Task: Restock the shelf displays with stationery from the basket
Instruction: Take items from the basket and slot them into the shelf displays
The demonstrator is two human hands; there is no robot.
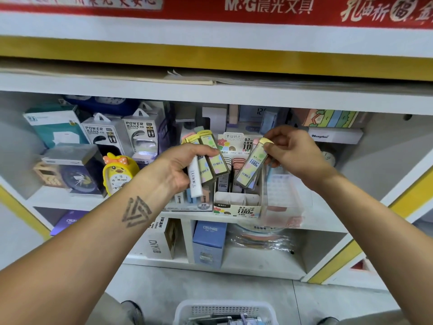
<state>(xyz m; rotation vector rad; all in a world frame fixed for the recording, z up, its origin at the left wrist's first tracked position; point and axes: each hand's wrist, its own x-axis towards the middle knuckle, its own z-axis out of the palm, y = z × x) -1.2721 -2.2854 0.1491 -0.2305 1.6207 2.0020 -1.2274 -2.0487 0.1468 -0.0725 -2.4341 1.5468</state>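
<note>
My left hand [180, 165] grips a fan of several pencil-lead cases [212, 158], yellow-green with pastel dots, plus a white one, held upright in front of the shelf. My right hand [293, 151] pinches the yellow cap end of a single lead case [250, 167], tilted with its lower end down inside the open cardboard display box [236, 209] marked 0.7 and 100. That box stands on the middle shelf and holds more cases at its back. The white basket [225, 311] sits on the floor below, with stationery inside.
Left of the display box stand power bank packs [140, 134], a yellow duck alarm clock [118, 172] and boxed clocks. A clear plastic box [284, 198] sits right of the display. The lower shelf holds a blue CRUHRE box [209, 242] and a DIY box [161, 240].
</note>
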